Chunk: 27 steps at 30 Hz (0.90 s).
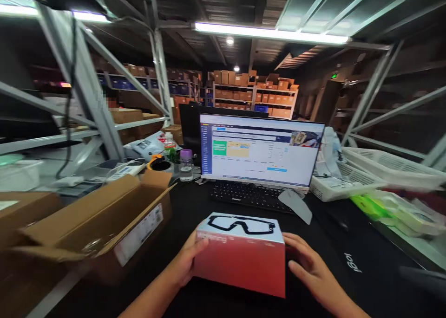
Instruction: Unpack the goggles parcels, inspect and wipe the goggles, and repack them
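Note:
A red and white product box [240,253] with a black goggle outline on its top stands on the black desk mat [348,262] in front of me. My left hand [188,257] presses against its left side, fingers wrapped on the edge. My right hand [310,264] rests against its right side with the fingers curled at the box's end. Both hands hold the box between them.
An open cardboard carton [104,220] sits at the left. Behind the box are a black keyboard [251,195], a lit monitor [259,148] and a purple-capped bottle [186,165]. White baskets [351,178] and green packets [376,209] lie at the right. Metal racking surrounds the desk.

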{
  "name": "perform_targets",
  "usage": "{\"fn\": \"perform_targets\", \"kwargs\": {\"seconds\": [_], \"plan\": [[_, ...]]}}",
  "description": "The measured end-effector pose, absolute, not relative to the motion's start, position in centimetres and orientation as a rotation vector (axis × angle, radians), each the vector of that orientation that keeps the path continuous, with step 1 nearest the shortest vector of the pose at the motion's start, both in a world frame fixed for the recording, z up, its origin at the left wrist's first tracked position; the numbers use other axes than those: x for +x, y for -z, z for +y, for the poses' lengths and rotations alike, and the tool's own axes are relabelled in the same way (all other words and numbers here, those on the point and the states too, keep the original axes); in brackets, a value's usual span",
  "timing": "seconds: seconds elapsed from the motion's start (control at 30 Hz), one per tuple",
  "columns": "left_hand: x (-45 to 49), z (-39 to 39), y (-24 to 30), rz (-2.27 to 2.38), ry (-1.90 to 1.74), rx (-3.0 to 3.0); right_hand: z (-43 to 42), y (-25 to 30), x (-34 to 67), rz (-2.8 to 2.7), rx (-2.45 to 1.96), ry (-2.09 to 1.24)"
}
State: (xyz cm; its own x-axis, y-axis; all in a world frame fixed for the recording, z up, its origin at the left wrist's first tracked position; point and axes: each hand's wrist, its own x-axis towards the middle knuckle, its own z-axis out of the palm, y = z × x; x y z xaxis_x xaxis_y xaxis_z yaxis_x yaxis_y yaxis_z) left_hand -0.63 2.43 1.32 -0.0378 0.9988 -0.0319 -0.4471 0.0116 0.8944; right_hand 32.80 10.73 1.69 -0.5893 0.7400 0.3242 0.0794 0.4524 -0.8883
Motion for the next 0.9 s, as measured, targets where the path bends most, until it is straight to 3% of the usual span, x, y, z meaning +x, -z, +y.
{"fn": "perform_targets", "kwargs": {"seconds": [0.17, 0.27, 0.57, 0.9], "plan": [[0.5, 2.2, -1.6, 0.809, -1.438, 0.93, 11.6, 1.5, 32.9, -1.913, -0.788, -1.336], [0.8, 2.0, -2.0, 0.788, -1.45, 0.959, 11.8, 2.1, 33.2, -1.96, -0.807, -1.253], [0.6, 2.6, -2.6, 0.898, -1.427, 1.093, 13.0, -0.8, 34.3, -2.053, -0.996, -0.819], [0.4, 3.2, -1.6, 1.062, -1.305, 1.22, 12.3, -2.6, 34.6, -2.032, -1.015, -0.89]]}}
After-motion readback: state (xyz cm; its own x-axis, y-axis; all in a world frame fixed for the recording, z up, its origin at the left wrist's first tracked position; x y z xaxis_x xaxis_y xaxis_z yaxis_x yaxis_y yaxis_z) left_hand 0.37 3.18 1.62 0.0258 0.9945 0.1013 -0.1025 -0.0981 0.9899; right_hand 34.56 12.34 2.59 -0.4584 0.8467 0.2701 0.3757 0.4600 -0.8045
